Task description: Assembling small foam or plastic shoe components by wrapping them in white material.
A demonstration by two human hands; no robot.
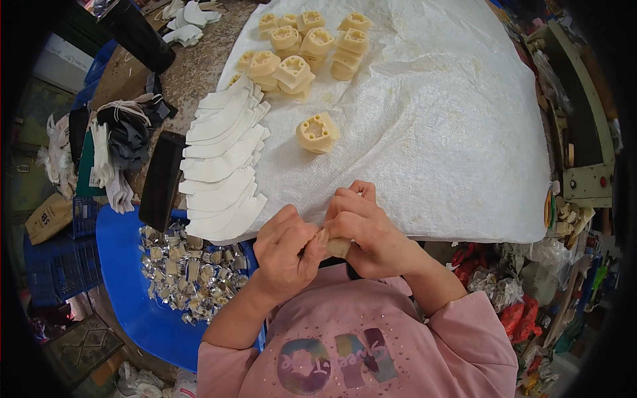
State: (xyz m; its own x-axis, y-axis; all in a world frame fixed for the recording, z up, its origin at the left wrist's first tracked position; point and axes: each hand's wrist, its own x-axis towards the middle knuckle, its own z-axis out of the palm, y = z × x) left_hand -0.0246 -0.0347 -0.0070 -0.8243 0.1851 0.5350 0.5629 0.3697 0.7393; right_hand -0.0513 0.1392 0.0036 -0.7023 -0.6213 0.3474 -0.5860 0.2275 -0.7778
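Two bare hands meet at the near edge of a white woven plastic sheet [431, 139], seen from my remote post through the head camera. The right hand [368, 232] has its fingers clamped on a small cream-coloured piece [340, 247], which lies between the two sets of fingertips and is largely covered by them. The left hand [285, 244] is curled with its fingers together just beside the piece; I cannot tell whether they pinch it or merely press against it. Directly beyond the fingers stands a single cream-coloured block with round holes in its top [318, 132]; farther off in that direction is a cluster of similar cream-coloured blocks [292, 69], some stacked. Near the fingers on their left lies an overlapping fan of white curved flat strips [225, 159]. Lower left of the fingers is a blue plastic tub [126, 272] holding small silvery and cream bits [192, 275]. I judge slipping the chief hazard: uneven pressure from the fingertips could twist the piece loose, and, held so near the edge, it might drop toward the pink short-sleeved shirt [358, 318]. A leftward sweep of the knuckles could also disarrange the strips.
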